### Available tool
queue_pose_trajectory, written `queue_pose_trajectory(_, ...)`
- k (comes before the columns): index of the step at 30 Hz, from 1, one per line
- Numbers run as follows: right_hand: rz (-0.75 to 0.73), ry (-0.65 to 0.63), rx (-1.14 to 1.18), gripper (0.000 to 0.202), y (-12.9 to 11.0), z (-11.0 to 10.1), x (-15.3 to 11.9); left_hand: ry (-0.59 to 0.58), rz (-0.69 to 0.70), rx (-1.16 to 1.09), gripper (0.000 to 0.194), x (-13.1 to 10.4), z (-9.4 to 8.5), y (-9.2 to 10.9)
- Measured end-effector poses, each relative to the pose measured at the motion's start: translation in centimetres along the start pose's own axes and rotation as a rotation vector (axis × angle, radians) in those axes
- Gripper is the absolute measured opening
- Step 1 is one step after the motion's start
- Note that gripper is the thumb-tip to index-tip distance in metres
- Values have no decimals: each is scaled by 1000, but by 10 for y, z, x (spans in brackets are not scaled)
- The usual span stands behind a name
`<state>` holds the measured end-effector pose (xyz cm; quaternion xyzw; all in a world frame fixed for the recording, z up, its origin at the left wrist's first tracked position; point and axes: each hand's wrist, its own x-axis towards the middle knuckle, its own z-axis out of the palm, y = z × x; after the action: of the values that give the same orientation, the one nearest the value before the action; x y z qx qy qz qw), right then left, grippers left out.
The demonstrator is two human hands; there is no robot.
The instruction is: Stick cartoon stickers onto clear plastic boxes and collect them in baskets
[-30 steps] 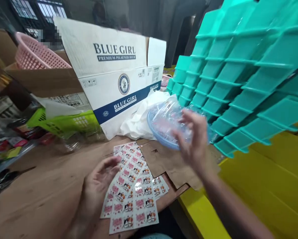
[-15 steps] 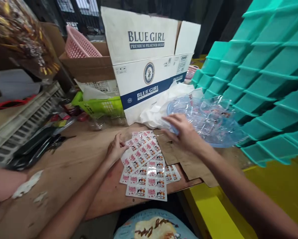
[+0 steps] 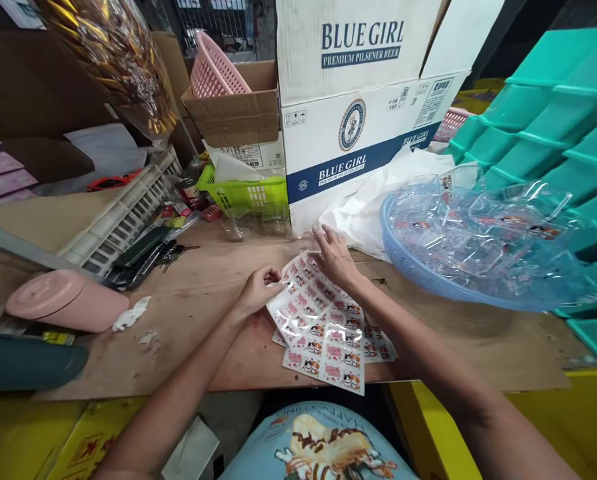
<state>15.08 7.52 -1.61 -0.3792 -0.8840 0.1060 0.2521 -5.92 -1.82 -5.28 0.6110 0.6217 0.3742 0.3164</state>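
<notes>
Several glossy sticker sheets [image 3: 328,353] with cat pictures and pink print lie overlapped at the table's front edge. My left hand [image 3: 261,290] pinches the left edge of the top sheet [image 3: 298,303], which is bent and partly lifted. At that sheet's upper end is my right hand [image 3: 336,257], its fingers apart and bent over the far edge; whether it grips anything is hard to make out. To the right stands a blue basket [image 3: 413,270] filled with clear plastic pieces that bear similar cat pictures.
White sheeting [image 3: 363,213] lies behind my right hand, before a white carton [image 3: 343,133]. A green basket [image 3: 251,197] stands back left, a pink container [image 3: 68,300] far left. Teal bins [image 3: 543,140] rise at the right.
My right hand has moved left from beside the blue basket to the sheets' upper end. The top sheet is now bent upward at my left hand. The view has shifted.
</notes>
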Motion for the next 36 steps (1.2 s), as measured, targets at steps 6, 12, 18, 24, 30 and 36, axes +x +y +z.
queue_pose_trajectory(6, -241, -265, 339, 28, -19, -16, -15, -82, -66, -446, 46, -24, -14, 29)
queue_pose_trajectory(12, -158, -189, 333, 17, -23, -20, -21, -180, -374, -814, 35, -29, -10, 45)
queue_pose_trajectory(18, -116, 169, 106, 22, -50, -10, -52, 25, -316, -992, 27, -40, 18, 49)
queue_pose_trajectory(24, -37, 116, 274, 29, -60, 2, -66, 0, -241, -839, 28, -54, 34, 51)
queue_pose_trajectory(30, 334, 354, 653, 33, -27, -3, -59, 63, -211, -491, 28, -52, 23, 33)
queue_pose_trajectory(36, 99, 462, 239, 16, -29, -14, -69, 105, -92, -398, 38, -39, 28, 54)
